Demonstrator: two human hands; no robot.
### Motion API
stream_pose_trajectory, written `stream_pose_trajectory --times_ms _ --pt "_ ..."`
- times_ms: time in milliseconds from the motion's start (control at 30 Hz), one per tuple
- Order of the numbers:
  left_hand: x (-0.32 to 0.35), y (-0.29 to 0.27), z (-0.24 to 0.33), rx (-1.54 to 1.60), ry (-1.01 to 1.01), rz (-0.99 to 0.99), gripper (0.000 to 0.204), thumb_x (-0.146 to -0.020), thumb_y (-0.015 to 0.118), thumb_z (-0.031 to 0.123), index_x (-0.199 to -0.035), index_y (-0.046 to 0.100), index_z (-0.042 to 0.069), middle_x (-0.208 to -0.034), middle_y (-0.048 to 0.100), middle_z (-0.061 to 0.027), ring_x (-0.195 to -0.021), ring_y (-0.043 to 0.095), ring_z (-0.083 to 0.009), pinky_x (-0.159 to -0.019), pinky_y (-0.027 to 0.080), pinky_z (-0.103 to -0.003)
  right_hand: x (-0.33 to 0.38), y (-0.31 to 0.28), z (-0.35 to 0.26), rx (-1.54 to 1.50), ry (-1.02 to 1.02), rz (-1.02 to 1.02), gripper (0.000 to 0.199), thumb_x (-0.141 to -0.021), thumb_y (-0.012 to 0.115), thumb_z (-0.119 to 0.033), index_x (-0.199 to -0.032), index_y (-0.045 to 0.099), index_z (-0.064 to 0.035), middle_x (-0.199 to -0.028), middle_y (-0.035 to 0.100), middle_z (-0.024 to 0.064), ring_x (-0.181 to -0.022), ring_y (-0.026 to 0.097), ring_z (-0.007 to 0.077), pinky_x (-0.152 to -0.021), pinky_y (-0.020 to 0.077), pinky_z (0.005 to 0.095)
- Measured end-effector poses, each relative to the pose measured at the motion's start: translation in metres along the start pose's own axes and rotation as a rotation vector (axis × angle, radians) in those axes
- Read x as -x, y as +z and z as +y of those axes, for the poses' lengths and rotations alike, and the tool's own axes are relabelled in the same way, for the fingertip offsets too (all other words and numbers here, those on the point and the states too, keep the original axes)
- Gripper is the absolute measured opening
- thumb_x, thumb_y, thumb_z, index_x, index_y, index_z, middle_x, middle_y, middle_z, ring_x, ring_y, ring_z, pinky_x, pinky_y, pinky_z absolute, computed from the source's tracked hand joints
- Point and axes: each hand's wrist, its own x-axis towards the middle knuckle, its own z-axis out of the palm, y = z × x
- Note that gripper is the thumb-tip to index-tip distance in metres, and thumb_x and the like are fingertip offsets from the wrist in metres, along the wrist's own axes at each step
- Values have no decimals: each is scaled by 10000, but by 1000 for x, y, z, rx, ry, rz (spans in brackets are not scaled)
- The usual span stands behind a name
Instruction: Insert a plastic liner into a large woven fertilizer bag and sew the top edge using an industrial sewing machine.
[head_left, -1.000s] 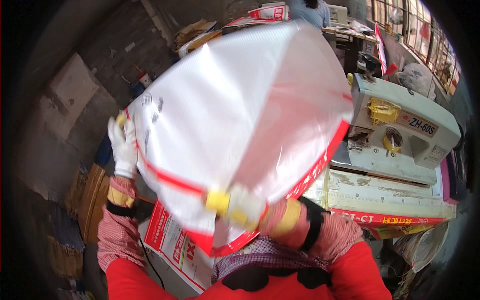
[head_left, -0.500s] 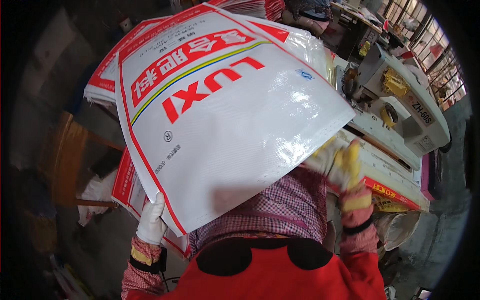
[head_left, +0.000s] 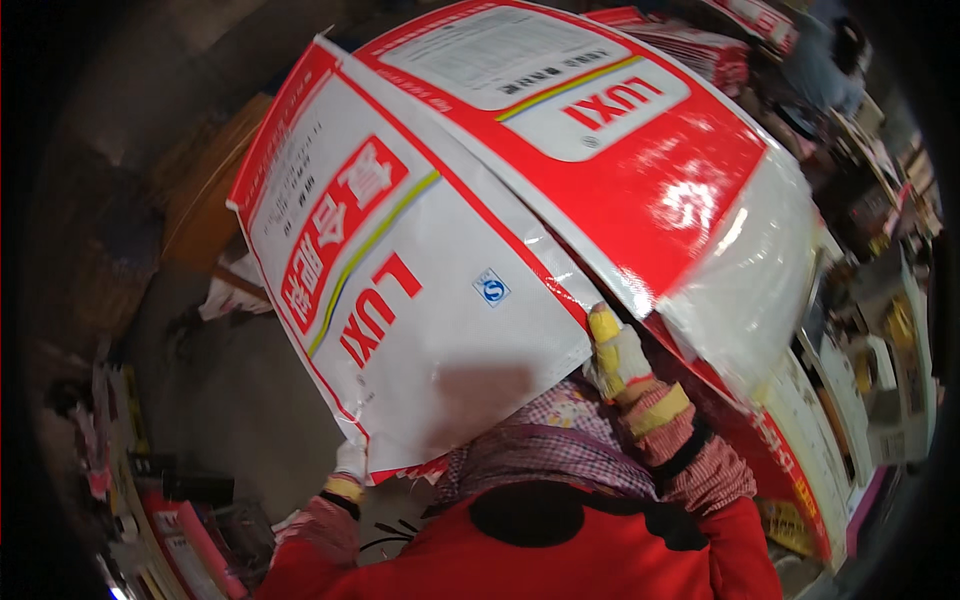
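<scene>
A flat white plastic sack (head_left: 450, 350) with red borders, red print and a yellow-green stripe spreads in front of my body, tilted. At its lower left corner, my left hand (head_left: 352, 460) in a white glove is closed on the edge. My right hand (head_left: 615, 350), gloved in white with yellow finger patches, pinches the right corner; the fingers underneath are hidden. Just beyond lies another sack (head_left: 700, 160), mostly red with a white panel, its whitish, glossy end hanging toward the right.
At the right edge stands a pale sewing machine (head_left: 895, 385) on a long table (head_left: 800, 420). Folded red and white sacks (head_left: 690, 50) are piled at the back. A brown wooden piece (head_left: 215, 185) stands at the left, and assorted items (head_left: 190, 540) lie lower left.
My view has swung right, so the machine now sits nearer the edge. The white sack has shifted left and tilted. My right hand has come onto its right corner; the red sack is now exposed.
</scene>
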Motion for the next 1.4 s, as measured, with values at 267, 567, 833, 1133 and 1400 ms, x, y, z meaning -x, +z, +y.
stream_pose_trajectory --times_ms 267,567,833,1133,1400 --pt "13 1 -28 -608 87 339 479 -889 407 426 -866 596 -13 -879 595 -253 -853 556 -423 -749 429 -474 -144 76 38 -290 241 -76 499 -860 434 -521 -829 538 -34 -670 504 84 -612 444 253 -569 372 400" --pt "-15 23 42 -791 -53 261 372 -875 464 364 -989 607 40 -911 614 -211 -875 572 -399 -746 456 -435 -156 67 96 -1087 359 -381 364 -864 537 -389 -1111 537 -121 -969 623 76 -796 599 248 -637 516 369" --pt "-9 51 144 -1043 -103 265 766 -636 715 424 -1256 407 96 -1299 375 -168 -1186 383 -369 -938 406 -412 -15 -27 47 -939 123 -371 377 -843 601 -211 -1124 476 6 -1048 572 161 -892 597 263 -782 510 383" --pt "199 255 440 -329 1878 -31 185 -722 616 98 -888 601 16 -1086 546 -145 -1004 508 -317 -856 399 -410 49 -97 27 -558 -244 -461 252 -909 495 -178 -1064 564 8 -928 609 70 -877 580 143 -772 488 284" --pt "225 371 483 -809 1803 -380 285 -708 656 199 -891 596 -11 -889 590 -129 -831 574 -286 -742 464 -359 57 -159 18 -897 -380 129 209 -885 498 -167 -923 562 28 -878 617 135 -733 617 192 -617 496 281"
